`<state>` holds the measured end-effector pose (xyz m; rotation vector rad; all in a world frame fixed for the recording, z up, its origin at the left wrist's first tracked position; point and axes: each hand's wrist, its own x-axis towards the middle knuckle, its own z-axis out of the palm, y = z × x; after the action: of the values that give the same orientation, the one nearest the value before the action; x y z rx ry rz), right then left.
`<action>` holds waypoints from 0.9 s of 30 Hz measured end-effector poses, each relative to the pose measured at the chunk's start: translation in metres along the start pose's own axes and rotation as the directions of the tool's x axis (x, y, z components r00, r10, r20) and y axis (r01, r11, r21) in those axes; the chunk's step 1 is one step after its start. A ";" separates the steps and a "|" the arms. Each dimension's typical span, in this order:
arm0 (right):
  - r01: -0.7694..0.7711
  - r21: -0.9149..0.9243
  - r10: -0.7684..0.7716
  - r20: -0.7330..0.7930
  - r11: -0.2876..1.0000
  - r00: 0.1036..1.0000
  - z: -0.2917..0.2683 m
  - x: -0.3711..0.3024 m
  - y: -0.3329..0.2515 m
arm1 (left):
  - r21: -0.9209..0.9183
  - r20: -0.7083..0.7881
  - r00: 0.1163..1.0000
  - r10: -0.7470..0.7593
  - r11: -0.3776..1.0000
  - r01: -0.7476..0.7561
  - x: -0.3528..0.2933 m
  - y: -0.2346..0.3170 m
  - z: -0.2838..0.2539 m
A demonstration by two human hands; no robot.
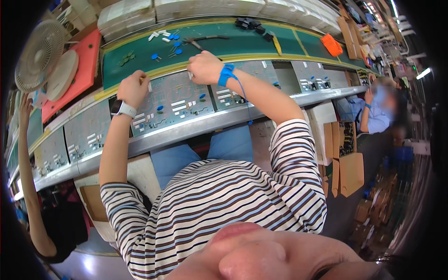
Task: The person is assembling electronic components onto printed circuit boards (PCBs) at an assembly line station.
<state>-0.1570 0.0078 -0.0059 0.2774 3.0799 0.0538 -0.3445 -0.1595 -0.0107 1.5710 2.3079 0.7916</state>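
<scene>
A grey circuit board (179, 105) lies on the conveyor rail in front of me, carrying white and blue parts. My left hand (134, 88), with a watch on its wrist, is closed on a small white component at the board's upper left edge. My right hand (204, 67), with a blue wrist strap and cord, pinches another small white component at the board's top edge. Loose blue and white components (164, 39) lie on the green mat (233, 44) just beyond my hands.
More boards (86, 133) line the rail to both sides. Pliers (198, 42), black parts (252, 24) and an orange object (332, 45) sit on the mat. A fan (39, 56) stands far left. One person's arm (25, 163) is at left; another person (373, 112) sits right. Cardboard boxes (345, 158) stand beside me.
</scene>
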 end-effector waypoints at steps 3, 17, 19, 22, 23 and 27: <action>-0.003 0.007 0.003 -0.008 1.000 1.000 -0.002 -0.003 0.004 | 0.137 -0.114 0.993 -0.009 0.990 0.024 0.002 0.015 -0.009; 0.043 -0.114 -0.051 -0.069 0.993 0.996 0.000 -0.001 -0.006 | 0.094 -0.469 0.882 0.054 0.996 -0.011 -0.006 0.001 -0.010; 0.039 -0.135 -0.047 -0.059 0.990 0.997 0.000 -0.002 -0.008 | 0.102 -0.473 0.879 0.064 0.995 -0.017 -0.004 0.000 -0.009; 0.013 -0.168 -0.032 -0.116 0.986 0.993 0.000 -0.002 -0.009 | 0.080 -0.476 0.877 0.065 0.996 -0.031 -0.004 -0.002 -0.009; 0.000 -0.096 -0.005 -0.046 0.995 0.999 -0.001 -0.001 -0.006 | 0.077 -0.475 0.878 0.064 0.997 -0.031 -0.004 -0.002 -0.008; -0.123 0.361 0.124 0.019 0.924 0.992 -0.020 0.005 0.025 | 0.051 -0.479 0.877 0.040 0.999 -0.018 -0.007 -0.008 -0.009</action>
<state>-0.1589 0.0326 0.0147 0.4857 3.0520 -0.5155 -0.3524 -0.1704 -0.0085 1.5675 2.6540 1.2705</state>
